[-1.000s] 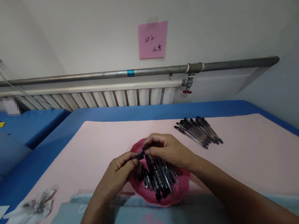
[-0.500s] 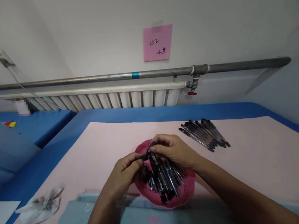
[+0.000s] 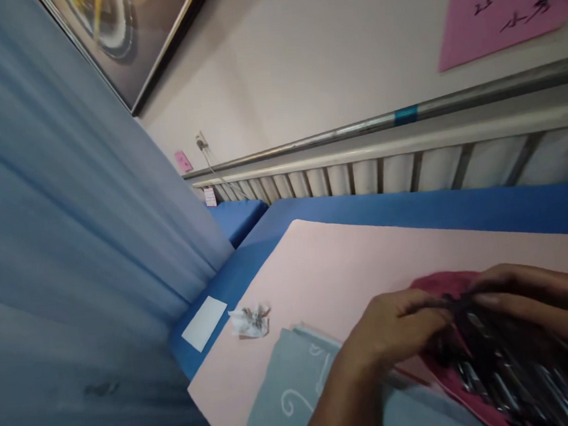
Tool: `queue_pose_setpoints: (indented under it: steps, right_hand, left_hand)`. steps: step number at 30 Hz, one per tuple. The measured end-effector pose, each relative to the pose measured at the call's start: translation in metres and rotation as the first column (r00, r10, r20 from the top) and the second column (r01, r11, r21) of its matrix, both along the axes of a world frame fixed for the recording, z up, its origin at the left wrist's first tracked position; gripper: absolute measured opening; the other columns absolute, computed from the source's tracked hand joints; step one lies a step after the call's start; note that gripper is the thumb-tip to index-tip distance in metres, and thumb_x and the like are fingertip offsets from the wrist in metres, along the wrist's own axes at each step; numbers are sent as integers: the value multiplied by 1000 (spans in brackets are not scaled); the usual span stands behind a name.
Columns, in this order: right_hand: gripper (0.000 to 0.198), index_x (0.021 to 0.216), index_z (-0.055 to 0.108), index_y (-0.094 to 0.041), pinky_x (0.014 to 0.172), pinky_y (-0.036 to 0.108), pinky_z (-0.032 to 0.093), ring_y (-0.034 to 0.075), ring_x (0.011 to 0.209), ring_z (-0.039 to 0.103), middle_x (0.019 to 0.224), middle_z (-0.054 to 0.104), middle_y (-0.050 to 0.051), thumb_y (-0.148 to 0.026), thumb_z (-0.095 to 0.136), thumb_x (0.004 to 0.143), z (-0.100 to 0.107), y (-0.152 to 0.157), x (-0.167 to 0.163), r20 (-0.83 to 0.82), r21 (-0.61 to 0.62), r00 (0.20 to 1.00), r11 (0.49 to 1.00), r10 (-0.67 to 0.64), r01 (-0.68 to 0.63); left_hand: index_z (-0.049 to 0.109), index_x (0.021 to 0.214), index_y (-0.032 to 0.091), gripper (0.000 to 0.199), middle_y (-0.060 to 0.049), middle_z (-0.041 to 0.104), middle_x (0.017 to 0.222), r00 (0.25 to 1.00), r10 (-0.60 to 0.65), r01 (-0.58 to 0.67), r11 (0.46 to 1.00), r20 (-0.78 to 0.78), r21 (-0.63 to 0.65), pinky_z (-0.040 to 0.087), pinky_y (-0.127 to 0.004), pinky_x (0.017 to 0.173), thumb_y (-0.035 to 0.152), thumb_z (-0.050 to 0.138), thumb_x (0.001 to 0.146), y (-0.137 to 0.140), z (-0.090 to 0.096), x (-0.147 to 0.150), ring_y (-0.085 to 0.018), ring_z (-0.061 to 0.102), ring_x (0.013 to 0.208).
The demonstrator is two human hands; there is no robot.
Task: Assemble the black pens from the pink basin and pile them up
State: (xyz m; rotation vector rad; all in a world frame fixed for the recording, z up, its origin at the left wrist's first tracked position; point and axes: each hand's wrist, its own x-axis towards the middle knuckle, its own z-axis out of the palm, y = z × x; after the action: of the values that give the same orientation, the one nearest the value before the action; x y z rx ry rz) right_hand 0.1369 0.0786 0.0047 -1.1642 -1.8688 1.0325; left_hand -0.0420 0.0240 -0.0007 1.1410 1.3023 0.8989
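Note:
A deep pink bowl [image 3: 439, 283] with a wavy rim holds a heap of black pens [image 3: 510, 365], blurred by motion. Above its far side my left hand [image 3: 400, 326] is closed, thumb and forefinger pinching a small black piece [image 3: 452, 299] that looks like a pen cap. Opposite it, my right hand [image 3: 548, 301] curls over the pens with its fingertips closed against that same dark piece. Blur hides what exactly lies between the right fingers.
A pink sheet [image 3: 349, 260] covers the blue table [image 3: 364, 206]. Left of my arm are a grey-blue cloth [image 3: 285, 380], a crumpled tissue [image 3: 251, 321] and a white card [image 3: 205, 323]. A blue curtain [image 3: 92, 258] hangs on the left; a radiator [image 3: 338, 179] lines the wall.
The view has swung left, so the bowl and both hands appear farther right and the curtain fills the left. The separate pile of pens has almost left the picture. Both hands remain together over the bowl.

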Motion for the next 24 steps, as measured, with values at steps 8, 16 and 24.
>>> queue_pose_setpoints:
  steps: [8,16,24]
  right_hand:
    - [24,78,61,-19,58,26,43,15,62,55,67,61,0,-42,57,76,20,-6,1,-65,-150,985,974,163,-171]
    - [22,84,61,-18,51,22,36,9,52,43,65,56,-4,-38,61,76,16,-10,3,-250,-252,950,935,186,-249]
    - [16,70,57,-17,43,19,28,6,43,37,48,46,-8,-31,62,74,10,-10,-1,-295,-319,955,940,22,-120]
  left_hand:
    - [65,80,16,15,3,52,58,991,-48,35,994,128,105,33,-22,52,24,53,77,-5,2,3,-9,45,53]
    - [62,77,17,15,7,43,53,990,-79,69,994,118,86,27,-22,48,26,50,81,-7,6,5,-6,30,45]
    - [67,81,18,21,0,63,72,984,-31,93,930,-177,355,39,-25,63,27,49,84,-9,7,8,-14,54,68]
